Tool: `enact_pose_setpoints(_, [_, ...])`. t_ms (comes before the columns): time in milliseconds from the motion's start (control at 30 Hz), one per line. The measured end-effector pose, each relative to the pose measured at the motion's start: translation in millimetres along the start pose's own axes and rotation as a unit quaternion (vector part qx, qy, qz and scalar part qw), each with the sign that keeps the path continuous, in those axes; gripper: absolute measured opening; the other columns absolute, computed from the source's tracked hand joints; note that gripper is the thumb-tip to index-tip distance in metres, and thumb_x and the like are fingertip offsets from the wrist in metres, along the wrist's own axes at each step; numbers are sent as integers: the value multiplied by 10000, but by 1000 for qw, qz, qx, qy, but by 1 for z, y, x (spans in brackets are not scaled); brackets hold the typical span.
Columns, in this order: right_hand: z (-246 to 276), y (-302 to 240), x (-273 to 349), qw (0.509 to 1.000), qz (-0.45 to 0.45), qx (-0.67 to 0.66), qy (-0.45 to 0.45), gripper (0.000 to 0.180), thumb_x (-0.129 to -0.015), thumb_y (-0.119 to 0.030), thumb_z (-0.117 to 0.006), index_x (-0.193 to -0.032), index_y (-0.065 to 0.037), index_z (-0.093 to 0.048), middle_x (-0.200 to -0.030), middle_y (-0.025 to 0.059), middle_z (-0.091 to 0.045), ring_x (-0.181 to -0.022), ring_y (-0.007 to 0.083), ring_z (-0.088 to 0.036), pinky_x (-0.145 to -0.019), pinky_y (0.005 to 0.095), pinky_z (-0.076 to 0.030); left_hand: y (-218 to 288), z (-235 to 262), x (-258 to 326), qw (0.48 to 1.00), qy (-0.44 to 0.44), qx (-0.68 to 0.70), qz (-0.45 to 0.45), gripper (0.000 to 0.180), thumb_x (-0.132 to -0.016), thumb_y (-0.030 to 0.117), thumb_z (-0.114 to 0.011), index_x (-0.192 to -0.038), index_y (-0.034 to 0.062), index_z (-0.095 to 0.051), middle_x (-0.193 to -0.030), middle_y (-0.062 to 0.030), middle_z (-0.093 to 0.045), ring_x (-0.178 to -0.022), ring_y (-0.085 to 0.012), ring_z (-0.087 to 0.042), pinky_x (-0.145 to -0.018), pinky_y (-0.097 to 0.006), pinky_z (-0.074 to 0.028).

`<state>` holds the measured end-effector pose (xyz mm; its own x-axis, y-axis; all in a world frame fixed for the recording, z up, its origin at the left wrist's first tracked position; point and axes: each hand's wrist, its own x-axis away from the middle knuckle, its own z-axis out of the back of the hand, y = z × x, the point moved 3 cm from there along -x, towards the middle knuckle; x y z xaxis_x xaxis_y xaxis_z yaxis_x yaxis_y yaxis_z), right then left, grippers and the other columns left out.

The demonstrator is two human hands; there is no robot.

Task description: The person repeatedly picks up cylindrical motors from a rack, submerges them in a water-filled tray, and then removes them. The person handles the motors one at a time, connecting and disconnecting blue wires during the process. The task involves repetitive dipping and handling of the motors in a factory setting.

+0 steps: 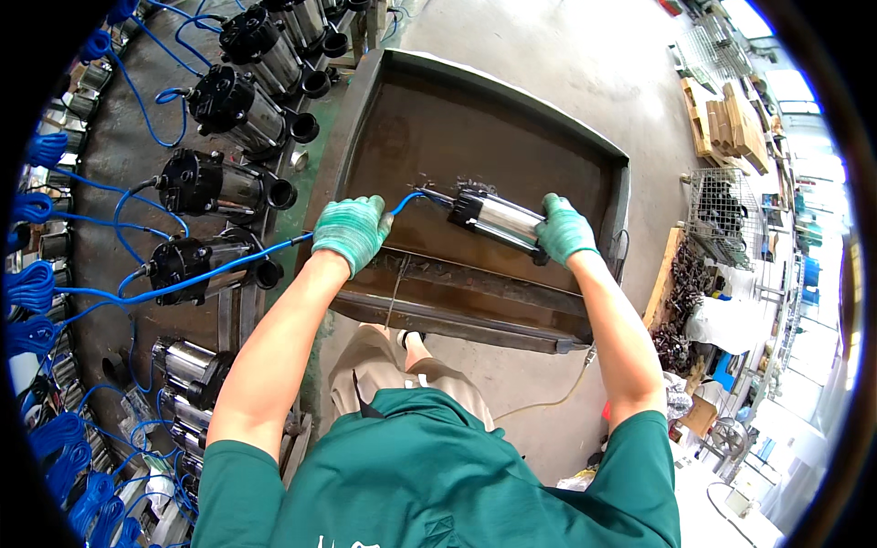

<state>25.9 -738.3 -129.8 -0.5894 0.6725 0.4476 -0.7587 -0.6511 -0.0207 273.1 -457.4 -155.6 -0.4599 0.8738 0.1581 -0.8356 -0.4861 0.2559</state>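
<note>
A submersible pump (501, 219) with a shiny steel barrel and black end parts lies tilted over a dark metal tank (361, 110) of brownish water (475, 137). Small splashes show at its left end. My right hand (565, 230), in a green glove, grips the pump's right end, fingers curled round it. A blue cable (406, 200) runs from the pump's left end to my gloved left hand (352, 230), which is closed on it above the tank's left edge. Beyond that hand the cable continues left toward the other pumps. How deep the pump's underside sits is hidden.
Several similar pumps (219, 183) stand in rows at the left, with blue cable coils (32, 285) beyond. A bar (484, 274) crosses the tank's near part. A thin hose (557, 397) lies on the floor. Wire baskets (726, 205) and cardboard (735, 128) are at right.
</note>
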Motion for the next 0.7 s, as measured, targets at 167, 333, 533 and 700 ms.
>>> enact_pose_setpoints(167, [-28,-16,-21,1000,-7,1,10,483,-900,-243,-690,-1345,-96,-576,-1344,213,-630,-1105,431,-708,-939,518,-582,-11,-21,-15,998,35,48,24,262,-987,346,-641,-924,95,-678,-920,-143,-737,-860,-393,-707,-772,-524,-560])
enact_pose_setpoints(333, [-54,-25,-35,999,-5,-27,43,499,-894,-233,-687,-1354,-90,-558,-1332,215,-618,-1073,430,-714,-903,527,-587,-13,-31,-16,993,41,81,77,209,-967,316,-639,-897,122,-677,-869,-134,-724,-829,-406,-694,-743,-536,-545])
enact_pose_setpoints(533, [-81,-26,-54,996,13,-59,61,394,-905,-205,-669,-1272,-99,-573,-1290,203,-621,-1044,434,-711,-878,540,-589,-14,-34,-22,988,3,73,133,237,-980,338,-602,-914,123,-676,-895,-148,-731,-849,-416,-694,-749,-538,-543])
enact_pose_setpoints(700, [-90,-30,-62,993,13,-89,80,332,-927,-212,-660,-1226,-96,-576,-1271,195,-626,-1051,435,-700,-884,553,-579,-11,-32,-27,987,-36,49,149,270,-998,348,-565,-974,121,-708,-933,-156,-754,-893,-404,-723,-798,-528,-571])
